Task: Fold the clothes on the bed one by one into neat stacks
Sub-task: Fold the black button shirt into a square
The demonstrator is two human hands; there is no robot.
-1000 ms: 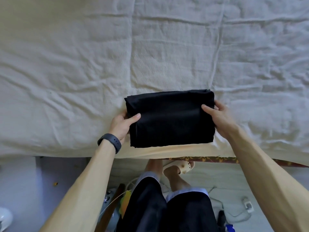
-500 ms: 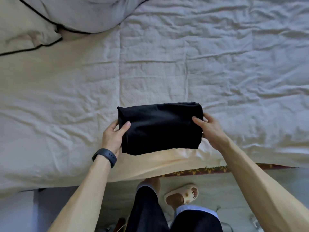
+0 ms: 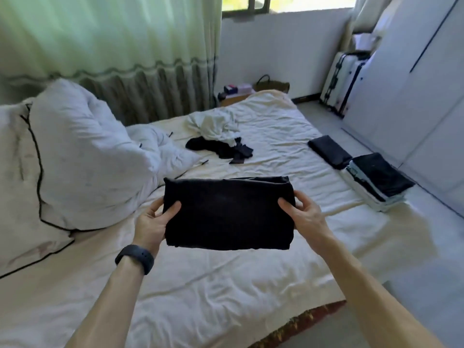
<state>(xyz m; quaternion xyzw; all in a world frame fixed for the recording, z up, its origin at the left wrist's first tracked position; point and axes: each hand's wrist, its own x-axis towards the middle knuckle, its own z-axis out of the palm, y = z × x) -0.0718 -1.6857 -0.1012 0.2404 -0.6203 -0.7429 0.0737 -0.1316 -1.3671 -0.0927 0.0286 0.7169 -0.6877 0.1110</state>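
Head view: both forearms reach forward over the bed (image 3: 200, 285), and between the hands is one folded black garment (image 3: 228, 214).
Folded black garment: a flat rectangular bundle, roughly level, over the near middle of the bed. It appears to be lifted off the sheet.
Left hand (image 3: 153, 222): grasps the bundle's left edge, with the thumb on top and the fingers below, out of sight.
Right hand (image 3: 306, 217): grasps the bundle's right edge the same way, with the thumb on the top surface.
Wristband (image 3: 135, 258): dark, worn on the left wrist.
Stack of folded clothes (image 3: 376, 182): at the right edge of the bed, pale layers below and a dark piece on top.
Single folded dark piece (image 3: 329, 151): lies flat just beyond the stack, touching or nearly touching it.
Unfolded clothes: a crumpled white garment (image 3: 213, 126) and loose black garments (image 3: 221, 148) lie together at the far middle of the bed, well apart from the hands.
Pillows (image 3: 82, 156): white with dark piping, piled on the left side of the bed.
Room: curtain (image 3: 113, 46) behind the pillows, suitcase (image 3: 344, 81) upright against the far right wall, and white wardrobe (image 3: 414, 84) along the right.
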